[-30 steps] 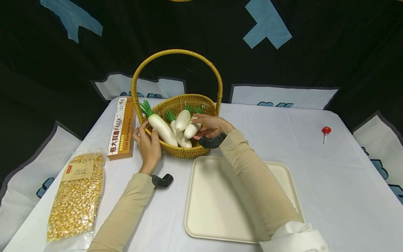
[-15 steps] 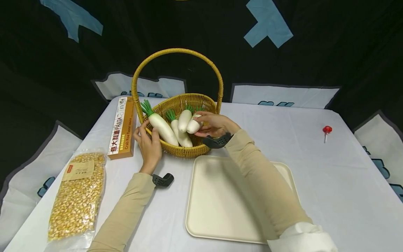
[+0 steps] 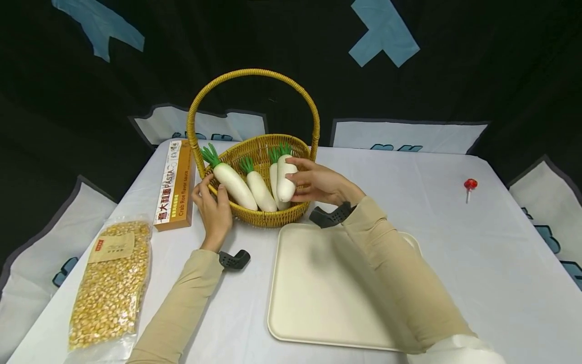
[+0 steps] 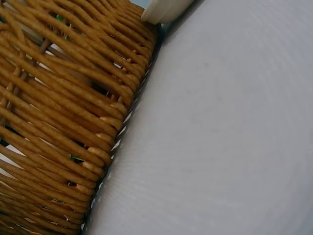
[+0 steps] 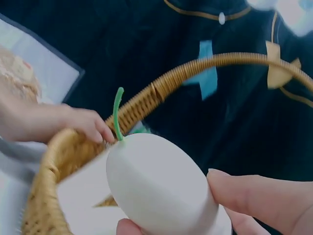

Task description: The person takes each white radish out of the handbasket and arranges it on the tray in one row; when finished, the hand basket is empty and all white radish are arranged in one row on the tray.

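My right hand (image 3: 320, 183) grips a white radish (image 3: 286, 179) with a green top, over the right side of the yellow wicker basket (image 3: 259, 219). In the right wrist view that radish (image 5: 156, 181) fills the lower middle, thumb on one side and fingers on the other. My left hand (image 3: 213, 212) holds the basket's front-left rim, fingers outside and thumb at the inner side. Inside the basket lie a large radish (image 3: 235, 186), a second radish (image 3: 261, 192) and a third one partly hidden behind the held radish. The left wrist view shows the woven basket wall (image 4: 63, 112) close up.
A beige tray (image 3: 318, 283) lies in front of the basket, under my right forearm. A pasta box (image 3: 175, 187) stands left of the basket, with a bag of corn kernels (image 3: 111, 283) nearer. A red lollipop (image 3: 470, 185) lies far right. The basket's tall handle (image 3: 254, 72) arches above.
My right hand has moved right with its radish, which has turned from slanting to nearly upright and come apart from the others. My left hand stays on the rim.
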### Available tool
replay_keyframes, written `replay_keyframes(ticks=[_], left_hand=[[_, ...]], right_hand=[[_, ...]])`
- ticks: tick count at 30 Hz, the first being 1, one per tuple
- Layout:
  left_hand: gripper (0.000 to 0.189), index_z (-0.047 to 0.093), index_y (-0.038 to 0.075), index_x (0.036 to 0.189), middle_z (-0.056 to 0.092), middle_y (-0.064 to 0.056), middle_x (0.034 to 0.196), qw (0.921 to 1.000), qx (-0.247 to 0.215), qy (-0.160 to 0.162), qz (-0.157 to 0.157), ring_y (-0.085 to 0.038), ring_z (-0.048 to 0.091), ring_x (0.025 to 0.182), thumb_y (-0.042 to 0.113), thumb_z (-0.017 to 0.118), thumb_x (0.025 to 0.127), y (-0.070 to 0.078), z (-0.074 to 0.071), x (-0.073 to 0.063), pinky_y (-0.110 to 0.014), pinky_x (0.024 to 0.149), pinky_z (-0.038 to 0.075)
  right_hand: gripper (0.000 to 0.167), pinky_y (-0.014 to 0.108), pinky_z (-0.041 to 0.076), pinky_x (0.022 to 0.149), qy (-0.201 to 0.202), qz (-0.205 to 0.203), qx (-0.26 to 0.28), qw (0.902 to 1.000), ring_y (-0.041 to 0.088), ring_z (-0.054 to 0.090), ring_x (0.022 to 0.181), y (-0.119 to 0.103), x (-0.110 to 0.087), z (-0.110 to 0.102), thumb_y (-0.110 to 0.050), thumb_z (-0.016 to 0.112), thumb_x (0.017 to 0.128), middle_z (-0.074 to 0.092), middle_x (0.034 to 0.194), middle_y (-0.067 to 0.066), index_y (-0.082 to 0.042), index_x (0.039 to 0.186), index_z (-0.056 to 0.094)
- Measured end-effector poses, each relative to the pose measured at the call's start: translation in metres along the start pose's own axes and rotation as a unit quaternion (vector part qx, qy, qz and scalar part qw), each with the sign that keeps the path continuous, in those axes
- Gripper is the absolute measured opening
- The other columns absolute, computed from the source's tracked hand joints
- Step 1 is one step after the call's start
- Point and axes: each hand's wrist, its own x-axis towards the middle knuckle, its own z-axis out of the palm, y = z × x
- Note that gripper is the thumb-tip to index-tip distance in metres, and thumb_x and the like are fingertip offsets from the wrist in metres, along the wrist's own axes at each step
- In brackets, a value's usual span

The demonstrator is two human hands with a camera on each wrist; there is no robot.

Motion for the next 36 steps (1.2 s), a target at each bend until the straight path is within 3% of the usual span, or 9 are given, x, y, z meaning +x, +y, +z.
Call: replay_keyframes(ticks=[8, 13, 18, 24, 30, 36], left_hand=[[0.044, 0.037, 0.019, 0.133, 0.024, -0.016, 0.134, 1.0000, -0.003, 0.003, 0.002, -0.036, 0.037, 0.116, 0.034, 0.039, 0.091, 0.002, 0.001, -0.001, -0.050, 0.097, 0.029], [0.045, 0.036, 0.019, 0.133, 0.025, -0.016, 0.134, 1.0000, -0.003, -0.005, 0.005, -0.035, 0.038, 0.117, 0.035, 0.038, 0.092, 0.003, 0.004, -0.002, -0.050, 0.097, 0.029], [0.045, 0.035, 0.019, 0.134, 0.026, -0.016, 0.135, 0.9999, -0.002, -0.005, 0.013, -0.035, 0.038, 0.117, 0.035, 0.037, 0.092, 0.005, 0.005, 0.000, -0.050, 0.097, 0.030], [0.044, 0.035, 0.021, 0.133, 0.027, -0.016, 0.134, 0.9999, 0.002, -0.002, 0.011, -0.034, 0.039, 0.116, 0.035, 0.038, 0.092, 0.007, 0.002, 0.001, -0.049, 0.096, 0.031], [0.045, 0.035, 0.021, 0.134, 0.028, -0.016, 0.134, 0.9999, 0.005, -0.004, 0.010, -0.035, 0.039, 0.115, 0.037, 0.037, 0.092, 0.006, 0.001, 0.001, -0.050, 0.096, 0.030], [0.045, 0.035, 0.021, 0.134, 0.028, -0.016, 0.134, 0.9999, 0.015, -0.002, 0.000, -0.035, 0.040, 0.115, 0.037, 0.036, 0.092, 0.002, -0.001, -0.002, -0.050, 0.095, 0.031]], right_hand=[[0.052, 0.042, 0.047, 0.090, -0.055, -0.071, -0.053, 0.9946, 0.019, 0.058, 0.092, 0.016, -0.041, 0.016, -0.008, 0.053, 0.089, 0.042, 0.126, 0.013, -0.023, 0.135, 0.033], [0.053, 0.040, 0.050, 0.085, -0.049, -0.095, -0.130, 0.9857, 0.022, 0.056, 0.099, 0.041, -0.074, 0.027, -0.014, 0.062, 0.084, 0.045, 0.120, 0.018, -0.022, 0.130, 0.037], [0.055, 0.037, 0.051, 0.079, -0.049, -0.117, -0.171, 0.9771, 0.021, 0.061, 0.088, 0.073, -0.099, 0.033, -0.017, 0.067, 0.081, 0.047, 0.112, 0.015, -0.020, 0.127, 0.038], [0.053, 0.032, 0.051, 0.073, -0.059, -0.146, -0.178, 0.9714, 0.017, 0.061, 0.089, 0.112, -0.111, 0.034, -0.015, 0.069, 0.079, 0.047, 0.110, 0.012, -0.017, 0.124, 0.040], [0.051, 0.027, 0.052, 0.072, -0.061, -0.179, -0.166, 0.9677, 0.011, 0.059, 0.088, 0.138, -0.119, 0.044, -0.014, 0.067, 0.080, 0.047, 0.106, 0.014, -0.013, 0.124, 0.040], [0.051, 0.020, 0.047, 0.065, -0.026, -0.170, -0.207, 0.9631, 0.008, 0.059, 0.076, 0.153, -0.119, 0.057, -0.021, 0.067, 0.081, 0.053, 0.089, 0.010, -0.018, 0.125, 0.042]])
